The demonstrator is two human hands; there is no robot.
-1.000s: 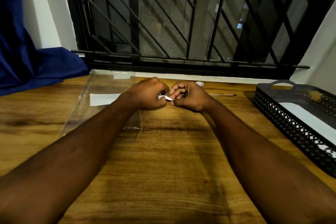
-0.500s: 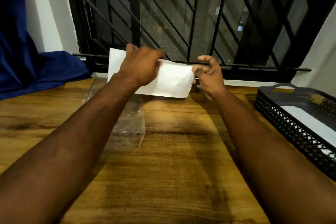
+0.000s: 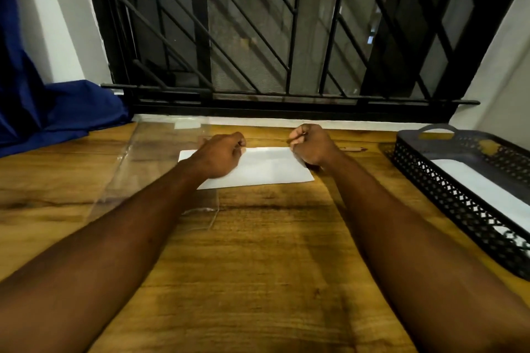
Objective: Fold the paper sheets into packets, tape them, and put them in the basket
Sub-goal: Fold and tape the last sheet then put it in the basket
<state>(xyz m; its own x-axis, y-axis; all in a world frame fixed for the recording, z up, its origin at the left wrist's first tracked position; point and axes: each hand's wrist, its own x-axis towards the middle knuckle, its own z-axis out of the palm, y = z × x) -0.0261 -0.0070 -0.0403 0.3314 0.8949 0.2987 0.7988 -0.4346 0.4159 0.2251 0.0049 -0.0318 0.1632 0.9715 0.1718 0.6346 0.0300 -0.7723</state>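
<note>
Paper (image 3: 266,169) came down from midair onto the surface (image 3: 258,252) for folding; left hand (image 3: 220,156), right hand (image 3: 312,145) curled on it, grip unclear.

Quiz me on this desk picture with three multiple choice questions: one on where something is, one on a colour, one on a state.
1. Where does the basket stand?
A) left of the paper
B) right of the paper
C) behind the paper

2. What colour is the cloth?
A) red
B) blue
C) green

3. What state is the paper in?
A) lying flat on the table
B) held up in the air
C) crumpled

Answers:
1. B, the basket sits at the table's right edge.
2. B, the cloth at the left is deep blue.
3. A, the paper rests flat on the wood.
</note>
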